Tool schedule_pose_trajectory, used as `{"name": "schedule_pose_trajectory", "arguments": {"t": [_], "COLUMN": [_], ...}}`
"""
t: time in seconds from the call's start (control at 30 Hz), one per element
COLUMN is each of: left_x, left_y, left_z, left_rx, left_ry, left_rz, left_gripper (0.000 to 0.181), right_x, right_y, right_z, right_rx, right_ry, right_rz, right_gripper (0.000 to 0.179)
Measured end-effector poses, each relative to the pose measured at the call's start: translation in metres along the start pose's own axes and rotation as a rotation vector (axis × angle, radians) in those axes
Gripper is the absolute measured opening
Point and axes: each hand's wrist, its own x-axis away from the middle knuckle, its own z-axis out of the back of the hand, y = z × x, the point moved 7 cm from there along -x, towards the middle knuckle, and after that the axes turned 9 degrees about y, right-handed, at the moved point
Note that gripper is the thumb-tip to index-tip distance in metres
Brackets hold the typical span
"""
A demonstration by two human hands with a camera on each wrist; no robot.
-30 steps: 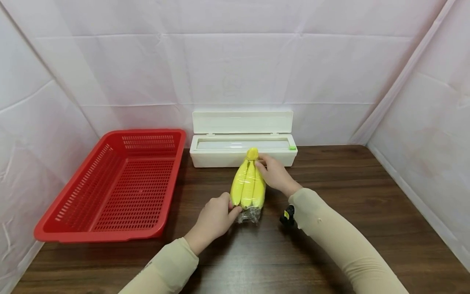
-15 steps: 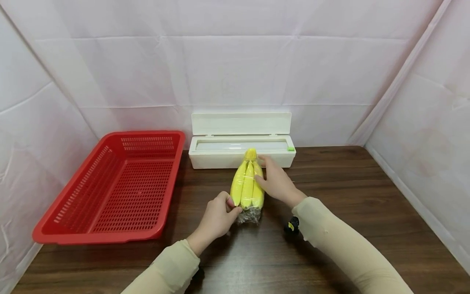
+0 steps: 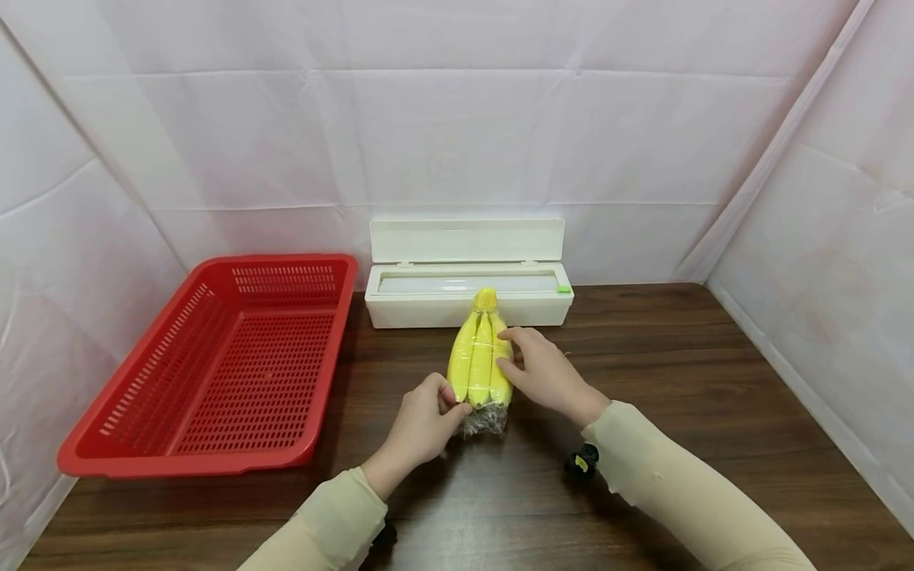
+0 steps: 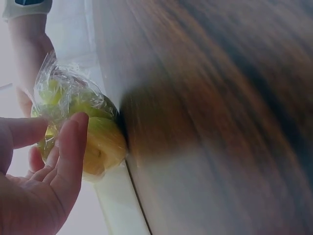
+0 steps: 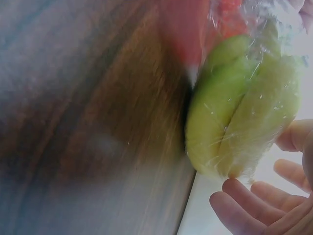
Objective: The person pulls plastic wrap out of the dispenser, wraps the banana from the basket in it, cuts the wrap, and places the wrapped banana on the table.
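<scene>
A bunch of yellow bananas (image 3: 481, 357) wrapped in clear plastic film lies on the dark wood table, stem end away from me. Crumpled film (image 3: 485, 418) bunches at the near tips. My left hand (image 3: 421, 420) pinches the bunch's near left corner between thumb and forefinger; the left wrist view shows these around the wrapped tips (image 4: 100, 142). Along the right side, my right hand (image 3: 546, 369) rests with relaxed, spread fingers. Seen from the right wrist, its thumb and fingertips are right at the wrapped bananas (image 5: 234, 117), not curled round them.
Behind the bananas stands a white cling film box (image 3: 467, 311), lid raised, with a green slider at its right end. A red plastic basket (image 3: 332, 349) sits to the left. White cloth (image 3: 457, 143) hangs around the table (image 3: 685, 381).
My right hand has slid from near the stem down the bunch's right side, toward me. The left hand keeps its place at the near left tip, and the bananas stay put.
</scene>
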Motion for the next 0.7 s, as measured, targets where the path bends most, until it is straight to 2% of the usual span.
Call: {"name": "schedule_pose_trajectory", "arguments": {"t": [0.27, 0.5, 0.6, 0.7], "left_x": [0.000, 0.001, 0.001, 0.000], "left_y": [-0.001, -0.001, -0.002, -0.005], "left_z": [-0.001, 0.000, -0.001, -0.002], "left_rx": [0.035, 0.047, 0.059, 0.090], "left_ry": [-0.014, -0.005, -0.009, -0.022], "left_rz": [0.016, 0.023, 0.046, 0.092], "left_gripper": [0.019, 0.021, 0.022, 0.024], "right_x": [0.015, 0.031, 0.036, 0.042], "right_y": [-0.012, -0.028, -0.032, -0.033], "right_z": [0.005, 0.014, 0.013, 0.010], "right_rx": [0.012, 0.035, 0.072, 0.119], "right_ry": [0.004, 0.038, 0.007, -0.057], "right_rz": [0.055, 0.183, 0.241, 0.264], "right_gripper": [0.033, 0.020, 0.025, 0.037]}}
